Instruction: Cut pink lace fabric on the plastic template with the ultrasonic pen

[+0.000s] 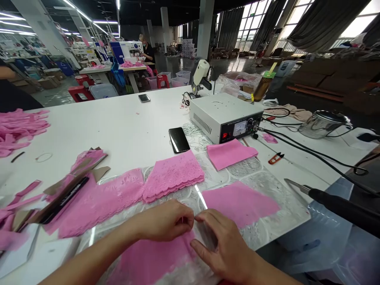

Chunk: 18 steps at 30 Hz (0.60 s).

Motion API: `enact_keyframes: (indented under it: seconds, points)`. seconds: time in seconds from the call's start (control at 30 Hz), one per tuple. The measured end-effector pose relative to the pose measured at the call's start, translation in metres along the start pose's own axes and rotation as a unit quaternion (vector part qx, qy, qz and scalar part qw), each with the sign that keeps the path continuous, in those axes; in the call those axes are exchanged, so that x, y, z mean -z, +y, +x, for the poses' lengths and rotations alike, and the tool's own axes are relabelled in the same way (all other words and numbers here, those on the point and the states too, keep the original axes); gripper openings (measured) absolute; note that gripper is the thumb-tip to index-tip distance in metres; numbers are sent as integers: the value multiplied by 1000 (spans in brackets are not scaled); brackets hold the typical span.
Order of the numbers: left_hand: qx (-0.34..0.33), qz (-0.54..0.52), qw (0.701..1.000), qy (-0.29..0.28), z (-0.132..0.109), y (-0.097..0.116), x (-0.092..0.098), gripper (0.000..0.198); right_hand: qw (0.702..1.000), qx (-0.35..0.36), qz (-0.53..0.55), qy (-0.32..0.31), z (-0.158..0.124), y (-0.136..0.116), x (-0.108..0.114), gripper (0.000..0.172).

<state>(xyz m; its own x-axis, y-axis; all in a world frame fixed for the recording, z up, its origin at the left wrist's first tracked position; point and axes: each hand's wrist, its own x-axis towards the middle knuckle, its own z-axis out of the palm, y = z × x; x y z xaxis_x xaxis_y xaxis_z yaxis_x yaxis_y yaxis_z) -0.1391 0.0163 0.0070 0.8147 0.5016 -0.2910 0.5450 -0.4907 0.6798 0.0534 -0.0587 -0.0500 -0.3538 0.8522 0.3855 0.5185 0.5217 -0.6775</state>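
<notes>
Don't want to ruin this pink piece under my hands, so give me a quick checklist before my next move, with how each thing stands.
1. Near pink piece fully in sight: not ok, the hands and left forearm cover part of it.
2. Left hand grip on the cloth: cannot tell, the curled fingers hide it.
3. Black-handled tool clear of the pink cloth: ok, its pointed tip lies apart to the right.
4. Orange snips clear of the cloth: ok, they lie apart on the table.
5. Black phone well clear of the lace-edged stack: not ok, they almost meet.
</notes>
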Motion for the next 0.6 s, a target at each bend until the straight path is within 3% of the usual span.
enact_keyframes:
  seconds: [0.17,0.47,0.6]
  points:
    - [-1,-35,999,17,-1,-3,-2,20,997,-36,-49,-49,0,-1,-14,12]
    - [-9,-86,995,59,-11,-18,-1,27,997,27,-57,-42,-4,-1,-9,1]
    - [-2,-118,991,63,-9,-20,-5,25,992,48,-111,-22,-1,-1,-14,15]
